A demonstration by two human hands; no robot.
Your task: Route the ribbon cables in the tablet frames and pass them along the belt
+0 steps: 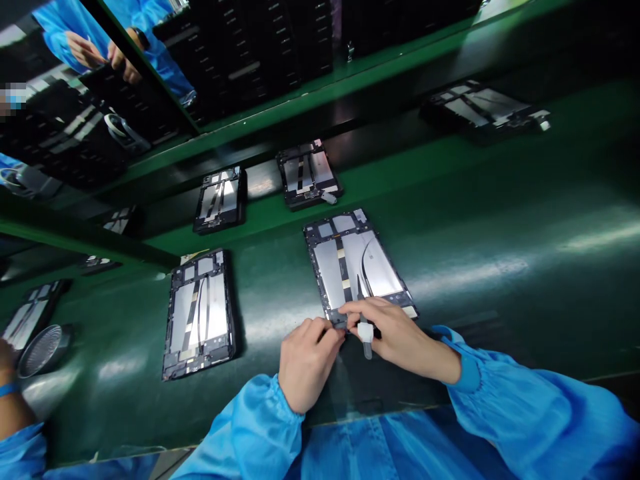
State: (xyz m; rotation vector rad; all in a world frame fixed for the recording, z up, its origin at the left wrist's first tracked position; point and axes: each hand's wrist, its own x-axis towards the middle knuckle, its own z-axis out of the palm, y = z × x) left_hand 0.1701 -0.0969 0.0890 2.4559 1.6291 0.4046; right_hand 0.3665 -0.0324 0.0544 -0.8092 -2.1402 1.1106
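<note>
An opened tablet (pixel 325 267) lies in front of me, its silver battery, dark strip and thin black cable showing. My left hand (pixel 307 363) is closed at the lower edge of this tablet, thumb and fingertips pressed together; what they pinch is hidden. Held in my right hand (pixel 400 337) is a pair of tweezers (pixel 368 350), with its dark pointed end over the battery and a white piece around its middle. The right fingertips reach the tablet's lower edge, close beside the left ones.
Another opened tablet (pixel 200 313) lies to the left on the green bench (pixel 270 280). More stand behind, including a tablet (pixel 220 200) and a tablet (pixel 307 173). A round clear dish (pixel 43 351) is near a co-worker's arm (pixel 10 400). Across the bench are another person's hands (pixel 103 53).
</note>
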